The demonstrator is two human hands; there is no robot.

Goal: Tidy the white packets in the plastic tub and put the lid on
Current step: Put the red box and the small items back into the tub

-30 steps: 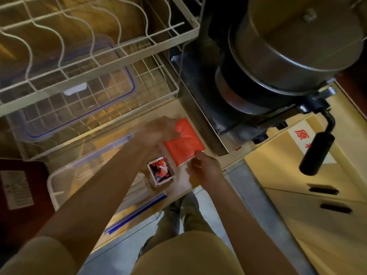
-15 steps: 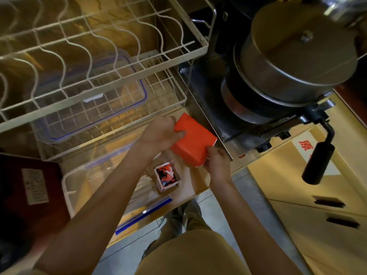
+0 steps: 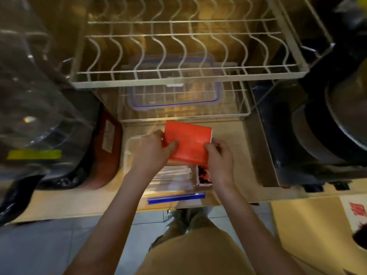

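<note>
**Red packet held over the open tub, rack close above**

Here both hands pinch one flat red packet [image 3: 188,143]: the left hand [image 3: 153,150] grips its left edge with thumb on top, the right hand [image 3: 219,155] clamps its lower right corner. The packet hangs tilted over the far half of the clear plastic tub [image 3: 127,155], which sits open on the wooden counter [image 3: 234,139].

Beneath the grip, toward the person, the white packets [image 3: 171,177] lie in rows in the tub, and just right of them a small red-and-black printed packet [image 3: 204,176] lies partly under the right wrist. The tub's near rim carries a blue strip [image 3: 175,198], close to the counter's front edge.

Beyond the held packet the room is tight (a white wire dish rack [image 3: 178,78] overhangs the counter there). On its lower shelf rests a clear lid with a blue seal [image 3: 174,96]. To the left of the left hand stand a red-brown container [image 3: 108,147] and clear plastic bags [image 3: 39,96]; to the right of the right hand a metal stove housing [image 3: 266,145] walls the counter, with a steel pot [image 3: 349,108] on it.
</note>
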